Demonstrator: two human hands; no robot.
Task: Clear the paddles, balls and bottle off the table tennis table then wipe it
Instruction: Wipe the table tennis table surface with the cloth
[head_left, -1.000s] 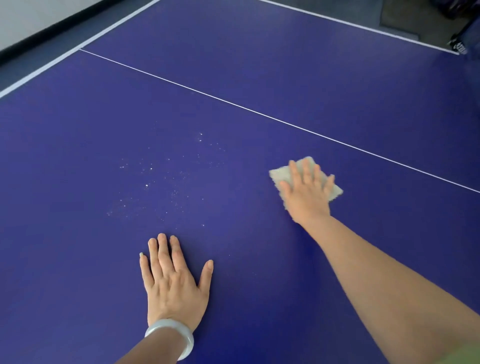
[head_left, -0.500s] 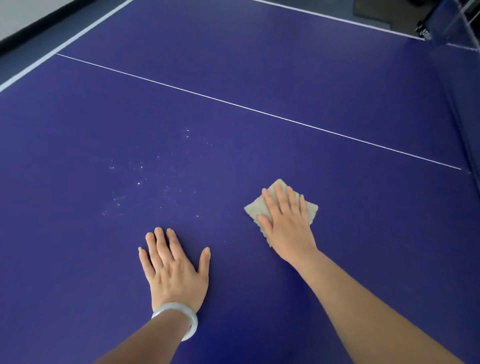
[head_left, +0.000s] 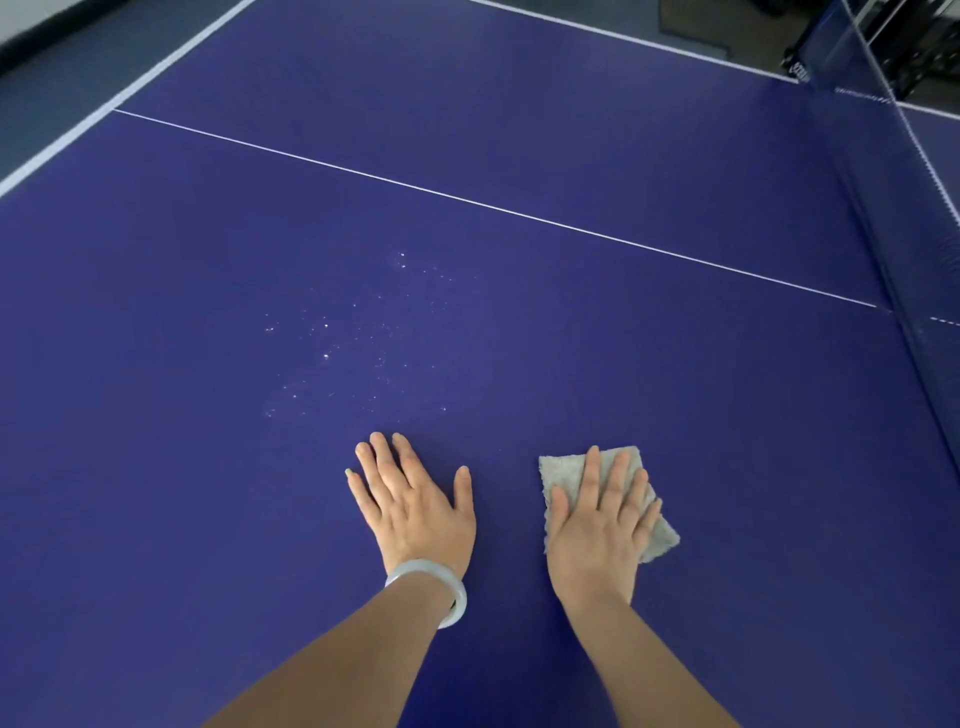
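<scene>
My right grip (head_left: 600, 530) lies flat, fingers straight and slightly spread, pressing a grey cloth (head_left: 563, 470) onto the purple tabletop (head_left: 208, 467); cloth edges show past the fingertips and at the little-finger side. My left grip (head_left: 415, 512) rests palm-down on the tabletop near the cloth, not touching it, fingers straight, holding nothing; pale bracelet (head_left: 457, 603) on that wrist. White specks (head_left: 353, 343) scattered just beyond the left fingertips; net (head_left: 893, 208) at far right.

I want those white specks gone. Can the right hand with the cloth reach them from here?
Probably yes. The white specks lie on open table ahead and left of the right hand, which presses the cloth flat. The left hand rests just short of them, beside that path.
</scene>
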